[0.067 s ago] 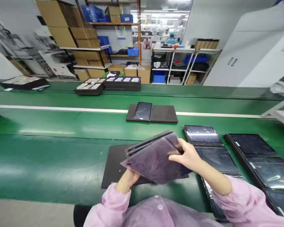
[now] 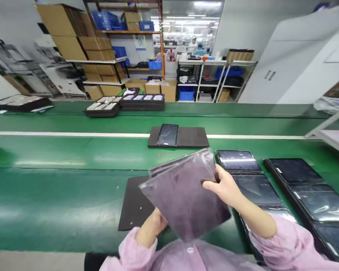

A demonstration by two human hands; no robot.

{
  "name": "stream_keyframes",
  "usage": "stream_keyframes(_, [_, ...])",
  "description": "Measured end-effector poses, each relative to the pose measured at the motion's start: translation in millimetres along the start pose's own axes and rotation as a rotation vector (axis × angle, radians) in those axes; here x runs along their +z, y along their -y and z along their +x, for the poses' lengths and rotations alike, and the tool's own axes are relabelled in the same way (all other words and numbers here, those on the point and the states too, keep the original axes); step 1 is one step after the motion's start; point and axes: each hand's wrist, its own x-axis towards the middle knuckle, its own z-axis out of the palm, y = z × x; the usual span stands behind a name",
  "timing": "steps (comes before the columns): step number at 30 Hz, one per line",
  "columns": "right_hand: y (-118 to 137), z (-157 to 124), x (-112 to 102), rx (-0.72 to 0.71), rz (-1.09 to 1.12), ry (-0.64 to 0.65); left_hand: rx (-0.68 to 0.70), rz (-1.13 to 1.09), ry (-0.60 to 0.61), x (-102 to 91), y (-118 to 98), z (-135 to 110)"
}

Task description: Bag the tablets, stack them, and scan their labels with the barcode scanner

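Observation:
I hold a flat dark tablet in a translucent purple-grey bag [image 2: 183, 194] with both hands, tilted above a black mat [image 2: 134, 205] on the green belt. My left hand [image 2: 154, 226] grips the bag's lower edge from underneath, partly hidden by it. My right hand [image 2: 224, 186] clamps the bag's right edge, thumb on top. Both arms wear pink sleeves.
Rows of dark tablets [image 2: 255, 188] lie to my right, a further row [image 2: 307, 192] beyond. A black pad carrying one tablet [image 2: 177, 136] sits mid-belt. Black trays [image 2: 142, 101] line the far side, another tray [image 2: 19, 102] far left. Shelves of cardboard boxes [image 2: 96, 49] stand behind.
The bagged tablet has tipped so that its broad face shows more toward me, and its lower corner has dropped nearer my chest. Both hands keep their hold.

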Motion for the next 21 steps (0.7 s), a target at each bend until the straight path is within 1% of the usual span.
stream_keyframes(2, [-2,-3,3,0.008,0.179,0.004,-0.011,0.001,0.042,12.2,3,-20])
stream_keyframes(3, [-5,-4,5,0.017,0.287,0.036,-0.016,-0.001,0.05,17.1,3,-28])
stream_keyframes(4, [-8,-5,8,0.032,0.375,0.071,-0.02,-0.004,0.024,21.0,3,-36])
stream_keyframes(5, [-12,-6,10,0.051,0.43,0.103,-0.029,-0.004,-0.029,23.9,2,-42])
stream_keyframes(6, [-17,-8,12,0.065,0.449,0.123,-0.039,0.001,-0.108,25.8,2,-47])
stream_keyframes(7, [-22,-10,12,0.066,0.425,0.137,-0.049,0.006,-0.196,26.6,3,-51])
stream_keyframes(9, [-32,-17,10,0.023,0.264,0.113,-0.058,0.008,-0.337,26.4,6,-58])
stream_keyframes(11, [-41,-25,4,-0.043,0.008,0.041,-0.05,-0.001,-0.403,26.1,10,-64])
stream_keyframes(13, [-48,-33,-3,-0.121,-0.235,-0.039,-0.034,-0.014,-0.417,28.1,13,-68])
stream_keyframes(15, [-50,-39,-9,-0.238,-0.412,-0.098,-0.028,-0.008,-0.409,32.2,13,-69])
stream_keyframes(18, [-41,-43,-7,-0.43,-0.618,-0.239,-0.008,0.028,-0.395,38.0,14,-65])
stream_keyframes(19, [-36,-45,-1,-0.492,-0.654,-0.223,0.014,0.039,-0.398,39.0,15,-62])
stream_keyframes(20, [-31,-48,7,-0.562,-0.658,-0.144,0.036,0.051,-0.4,39.5,16,-59])
stream_keyframes(21, [-26,-53,17,-0.635,-0.633,-0.011,0.054,0.059,-0.394,39.7,18,-56])
